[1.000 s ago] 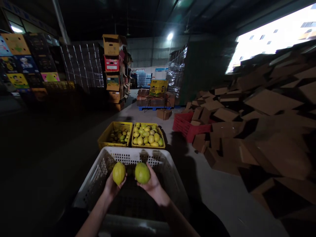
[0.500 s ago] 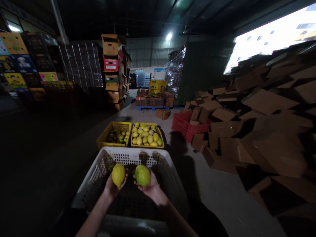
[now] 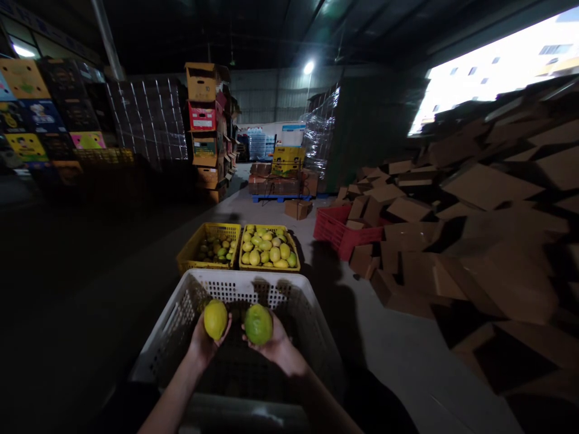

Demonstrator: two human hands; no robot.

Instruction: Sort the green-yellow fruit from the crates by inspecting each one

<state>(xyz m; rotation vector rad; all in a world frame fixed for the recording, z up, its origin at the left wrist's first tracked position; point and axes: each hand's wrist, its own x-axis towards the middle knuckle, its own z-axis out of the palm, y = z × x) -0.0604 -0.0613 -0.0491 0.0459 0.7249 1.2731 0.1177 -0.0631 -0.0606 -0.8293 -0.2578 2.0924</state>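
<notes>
A yellow lemon (image 3: 215,319) rests in my left hand (image 3: 203,345), its fingers curled round the right side and underneath. My right hand (image 3: 279,345) cups a greener lemon (image 3: 259,324), with the thumb side hidden behind the fruit. Both hands are over the white plastic crate (image 3: 239,276), whose inside lies in deep shadow, so its contents are hard to make out. Just beyond it stand two yellow crates. The right yellow crate (image 3: 270,269) is heaped with yellow lemons (image 3: 265,244); the left yellow crate (image 3: 192,265) holds fewer, darker, greener fruit (image 3: 220,248).
A large heap of cardboard boxes (image 3: 420,274) fills the right side, with a red crate (image 3: 346,241) at its near left edge. Stacked cartons (image 3: 203,123) rise at the back left. Farther off, a blue pallet (image 3: 280,198) carries more boxes.
My right hand has turned its lemon, so a greener side shows now. Both hands have shifted very slightly left. The crates stand as before.
</notes>
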